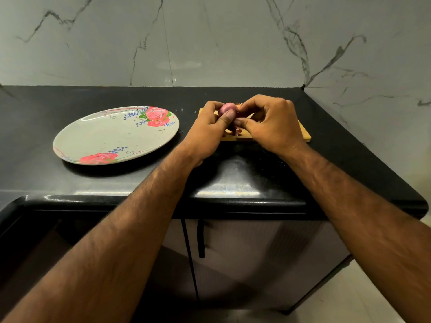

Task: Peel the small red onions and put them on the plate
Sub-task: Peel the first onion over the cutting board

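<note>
So, left hand point(207, 127) pinching a small red onion point(227, 107) over the wooden board point(304, 134), right hand point(270, 123) fingertips closed on its end, flowered plate point(112, 136) left of the board, nothing on it

— How was the light?
— Dim and cool. A pale glare sat on the black counter point(228, 190) near its front edge, and a soft sheen lay on the marble wall point(179, 65). The plate point(77, 136) threw a faint shadow toward the camera.
— Sharp?
— Mostly. The left hand point(207, 134) and right hand point(272, 127) were slightly soft. The cupboard point(245, 264) below sank into murk.
— Distortion?
— Wide-angle bending: the counter edge curved, and the forearms swelled toward the bottom corners.
</note>
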